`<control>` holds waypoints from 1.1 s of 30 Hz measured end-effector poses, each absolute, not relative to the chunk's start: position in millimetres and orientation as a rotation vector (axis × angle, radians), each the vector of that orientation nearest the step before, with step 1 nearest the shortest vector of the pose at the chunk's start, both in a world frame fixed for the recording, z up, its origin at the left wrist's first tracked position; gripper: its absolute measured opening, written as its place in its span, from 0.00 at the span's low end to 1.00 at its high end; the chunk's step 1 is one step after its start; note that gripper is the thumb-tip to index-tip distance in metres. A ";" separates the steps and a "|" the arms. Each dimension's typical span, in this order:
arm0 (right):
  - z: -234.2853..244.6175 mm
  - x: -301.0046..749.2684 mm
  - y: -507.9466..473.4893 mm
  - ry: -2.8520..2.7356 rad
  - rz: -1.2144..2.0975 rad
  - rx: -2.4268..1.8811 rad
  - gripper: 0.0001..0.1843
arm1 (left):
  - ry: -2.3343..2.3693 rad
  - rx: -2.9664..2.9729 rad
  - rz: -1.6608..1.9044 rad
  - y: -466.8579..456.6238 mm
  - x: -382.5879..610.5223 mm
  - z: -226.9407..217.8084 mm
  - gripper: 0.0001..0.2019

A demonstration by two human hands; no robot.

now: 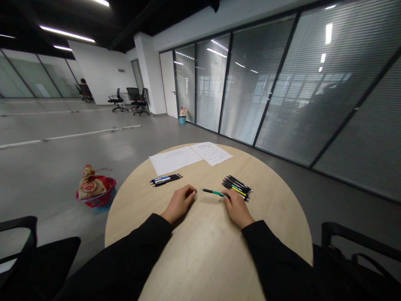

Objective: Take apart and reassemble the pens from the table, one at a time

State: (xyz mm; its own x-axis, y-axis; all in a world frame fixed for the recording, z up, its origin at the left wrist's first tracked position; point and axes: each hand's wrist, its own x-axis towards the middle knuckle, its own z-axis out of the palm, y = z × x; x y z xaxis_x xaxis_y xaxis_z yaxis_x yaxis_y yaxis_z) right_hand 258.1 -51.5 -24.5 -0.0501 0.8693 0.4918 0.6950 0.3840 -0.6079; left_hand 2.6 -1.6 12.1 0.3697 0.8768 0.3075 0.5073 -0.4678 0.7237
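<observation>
My right hand grips a green and black pen by its right end. The pen's tip points left, toward my other hand. My left hand is closed in a pinch, and a tiny shiny bit shows at its fingertips, too small to name. A short gap separates those fingertips from the pen tip. Just beyond my right hand lies a row of several pens, mostly black, one with a yellow barrel. Left of centre rests a smaller group of pens, with blue, white and black barrels.
Two printed paper sheets lie at the far side of the round wooden table. On the floor to the left stands a basket with a bag in it. Black chairs flank the table. A glass partition runs along the right.
</observation>
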 end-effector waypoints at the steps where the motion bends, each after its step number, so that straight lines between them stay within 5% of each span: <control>1: -24.1 257.7 -51.8 -1.804 0.250 -1.360 0.12 | 1.183 2.077 0.935 -2.5 3.4 12.9 0.10; 7: -22.0 255.2 -53.6 -1.835 0.209 -1.321 0.12 | 1.200 1.960 0.930 -5.0 6.5 15.2 0.21; 33: -14.7 249.0 -58.5 -1.912 0.145 -1.265 0.12 | 1.194 2.036 0.813 -2.0 7.5 10.1 0.25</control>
